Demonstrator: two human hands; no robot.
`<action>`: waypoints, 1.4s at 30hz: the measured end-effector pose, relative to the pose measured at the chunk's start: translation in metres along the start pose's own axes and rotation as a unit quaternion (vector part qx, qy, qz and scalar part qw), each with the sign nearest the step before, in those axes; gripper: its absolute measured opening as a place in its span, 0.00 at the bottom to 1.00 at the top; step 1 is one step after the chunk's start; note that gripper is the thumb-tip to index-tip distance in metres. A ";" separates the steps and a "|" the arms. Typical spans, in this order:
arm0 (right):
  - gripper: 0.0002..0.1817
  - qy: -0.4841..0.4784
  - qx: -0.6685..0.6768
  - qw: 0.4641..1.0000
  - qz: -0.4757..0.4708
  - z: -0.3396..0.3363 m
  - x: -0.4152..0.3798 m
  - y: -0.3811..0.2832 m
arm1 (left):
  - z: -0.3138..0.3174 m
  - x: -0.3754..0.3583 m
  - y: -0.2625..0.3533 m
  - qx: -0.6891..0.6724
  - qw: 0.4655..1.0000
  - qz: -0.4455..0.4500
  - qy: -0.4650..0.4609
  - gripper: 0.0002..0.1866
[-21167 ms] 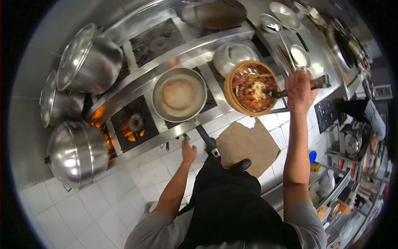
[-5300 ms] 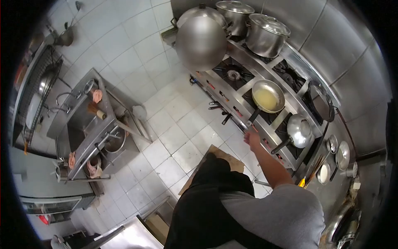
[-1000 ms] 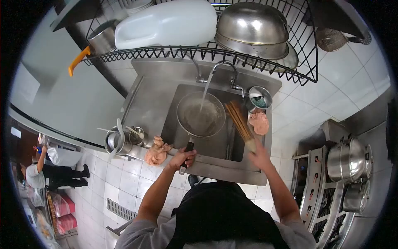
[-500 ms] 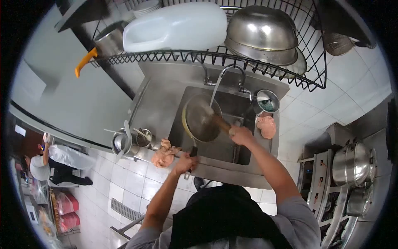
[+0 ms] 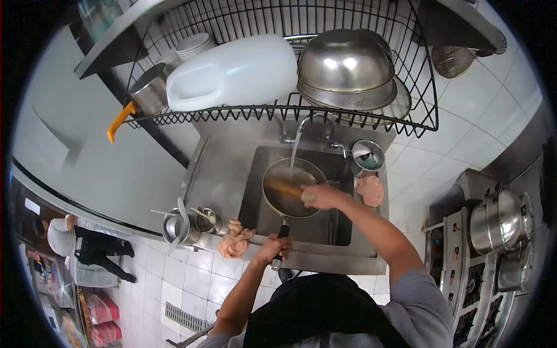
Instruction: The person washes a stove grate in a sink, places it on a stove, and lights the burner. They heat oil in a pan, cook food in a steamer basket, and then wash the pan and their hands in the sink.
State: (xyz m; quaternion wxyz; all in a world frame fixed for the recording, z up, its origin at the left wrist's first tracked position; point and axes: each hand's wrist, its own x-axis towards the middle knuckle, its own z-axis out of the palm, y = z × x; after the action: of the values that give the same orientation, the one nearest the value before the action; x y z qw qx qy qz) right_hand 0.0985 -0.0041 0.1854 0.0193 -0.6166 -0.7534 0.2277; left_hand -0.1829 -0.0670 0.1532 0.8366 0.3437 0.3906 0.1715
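Observation:
A steel frying pan (image 5: 277,204) sits level in the sink (image 5: 249,200) under running water from the tap (image 5: 306,123). My left hand (image 5: 272,249) grips its black handle at the sink's front edge. My right hand (image 5: 318,196) holds a bamboo brush (image 5: 284,188) inside the pan, bristle end against the pan's bottom.
A wire rack (image 5: 278,110) above the sink carries a white jug (image 5: 232,72), steel bowls (image 5: 347,64) and plates. Pink cloths (image 5: 235,240) lie on the sink edge, another cloth (image 5: 370,190) at right. Utensil pots (image 5: 183,223) stand left. Stove with pots (image 5: 499,220) is right. Another person (image 5: 81,243) stands far left.
The pan has gone from tilted up to level under the water stream. My right hand has moved the brush into the pan.

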 end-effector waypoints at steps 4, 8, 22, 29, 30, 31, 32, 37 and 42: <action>0.38 -0.007 0.011 1.000 -0.028 -0.048 -0.071 -0.017 | -0.027 0.001 -0.001 0.134 0.986 0.065 0.068 0.10; 0.42 0.239 -0.044 0.969 -0.044 -0.009 -0.142 0.045 | -0.046 0.000 0.011 0.311 0.935 0.061 0.161 0.11; 0.35 0.071 -0.044 0.981 0.176 -0.028 -0.223 0.020 | -0.050 0.010 0.027 0.505 0.834 0.103 0.199 0.14; 0.35 0.171 0.154 0.970 0.080 -0.224 -0.375 -0.107 | -0.086 0.058 0.012 0.598 0.756 0.168 0.206 0.11; 0.35 0.231 0.174 0.955 0.071 -0.237 -0.391 -0.113 | -0.084 0.058 0.022 0.599 0.753 0.175 0.207 0.11; 0.35 0.289 0.193 0.936 0.062 -0.247 -0.400 -0.120 | -0.079 0.056 0.032 0.478 0.856 0.107 0.163 0.11; 0.34 0.338 0.184 0.922 0.050 -0.261 -0.402 -0.128 | -0.074 0.056 0.040 0.343 0.932 0.034 0.111 0.12; 0.34 0.464 0.167 0.858 0.140 -0.305 -0.326 -0.140 | -0.082 0.090 0.039 0.095 0.993 -0.060 -0.024 0.12; 0.29 0.550 -0.196 0.775 0.240 -0.331 -0.199 -0.089 | -0.045 0.081 0.048 -0.062 0.988 -0.117 -0.081 0.13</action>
State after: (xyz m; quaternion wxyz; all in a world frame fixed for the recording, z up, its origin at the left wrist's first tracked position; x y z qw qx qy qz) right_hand 0.1669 -0.0973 0.5648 0.2543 -0.7878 -0.4704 -0.3057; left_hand -0.1671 0.0316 0.1239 0.8993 0.2563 0.3477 0.0682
